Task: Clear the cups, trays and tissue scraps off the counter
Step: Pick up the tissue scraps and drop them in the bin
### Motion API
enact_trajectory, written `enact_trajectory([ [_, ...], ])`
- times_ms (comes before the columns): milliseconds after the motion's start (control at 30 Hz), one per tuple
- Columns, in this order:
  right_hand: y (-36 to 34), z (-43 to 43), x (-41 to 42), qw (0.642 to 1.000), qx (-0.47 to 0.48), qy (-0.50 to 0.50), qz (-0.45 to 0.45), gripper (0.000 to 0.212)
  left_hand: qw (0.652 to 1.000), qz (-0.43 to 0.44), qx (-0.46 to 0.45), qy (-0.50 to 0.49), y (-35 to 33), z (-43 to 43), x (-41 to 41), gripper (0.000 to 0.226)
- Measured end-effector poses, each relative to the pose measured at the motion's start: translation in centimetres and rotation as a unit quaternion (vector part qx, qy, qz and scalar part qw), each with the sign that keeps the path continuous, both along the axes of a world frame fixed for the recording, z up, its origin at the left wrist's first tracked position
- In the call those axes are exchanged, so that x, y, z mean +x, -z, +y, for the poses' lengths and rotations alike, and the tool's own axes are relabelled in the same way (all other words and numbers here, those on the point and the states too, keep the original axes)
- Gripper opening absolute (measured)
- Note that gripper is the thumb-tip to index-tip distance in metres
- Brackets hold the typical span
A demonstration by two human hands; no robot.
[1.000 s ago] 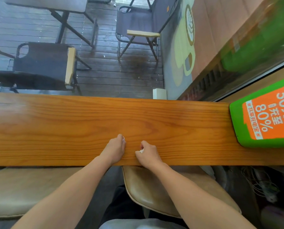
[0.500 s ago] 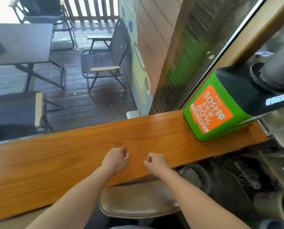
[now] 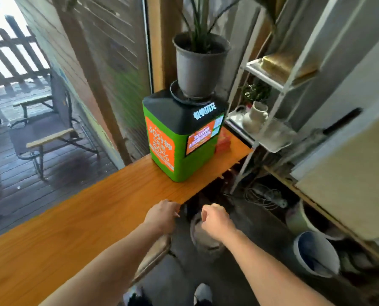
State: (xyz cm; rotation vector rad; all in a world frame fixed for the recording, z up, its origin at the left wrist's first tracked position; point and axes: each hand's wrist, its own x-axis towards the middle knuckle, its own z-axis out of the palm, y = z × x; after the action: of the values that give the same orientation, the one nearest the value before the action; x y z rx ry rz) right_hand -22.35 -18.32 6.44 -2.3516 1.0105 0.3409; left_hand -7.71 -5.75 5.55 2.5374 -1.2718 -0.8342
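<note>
The wooden counter (image 3: 91, 221) runs from lower left to upper right, and I see no cups or trays on it. My left hand (image 3: 162, 215) is a closed fist at the counter's near edge. My right hand (image 3: 215, 219) is also a closed fist, held off the counter in the air above a grey bin (image 3: 204, 239) on the floor. The small white tissue scraps pinched in both hands earlier are hidden inside the fists now.
A green and orange charging box (image 3: 179, 142) stands at the counter's right end with a grey plant pot (image 3: 197, 65) on top. A white wire shelf (image 3: 261, 129) stands beyond it. On the floor are cables (image 3: 265, 195), a white bucket (image 3: 314, 255) and a stool (image 3: 153, 252).
My view has swung right and up, from the counter top to its right end. Both fists left the counter surface and moved right; the right one is now past the edge.
</note>
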Motion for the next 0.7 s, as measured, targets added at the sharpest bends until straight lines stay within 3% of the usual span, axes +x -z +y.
enact_trajectory([
  [200,3.1,-6.9,-7.1,0.999,-0.019,0.041,-0.010,0.015,0.999,0.016,-0.004,0.034,3.3,-8.6,-7.0,0.015],
  [300,6.1,-9.2,-8.9,0.998,-0.003,0.057,-0.004,0.014,0.999,0.033,0.019,0.039,6.3,-11.5,-8.7,0.025],
  [400,10.5,-10.8,-9.5,0.996,0.018,0.086,0.002,0.010,0.998,0.036,0.043,0.035,10.2,-14.1,-9.3,0.024],
  [700,27.2,-13.2,-8.4,0.989,0.063,0.130,-0.016,0.025,0.993,0.037,0.111,0.031,25.9,-18.8,-9.0,0.036],
])
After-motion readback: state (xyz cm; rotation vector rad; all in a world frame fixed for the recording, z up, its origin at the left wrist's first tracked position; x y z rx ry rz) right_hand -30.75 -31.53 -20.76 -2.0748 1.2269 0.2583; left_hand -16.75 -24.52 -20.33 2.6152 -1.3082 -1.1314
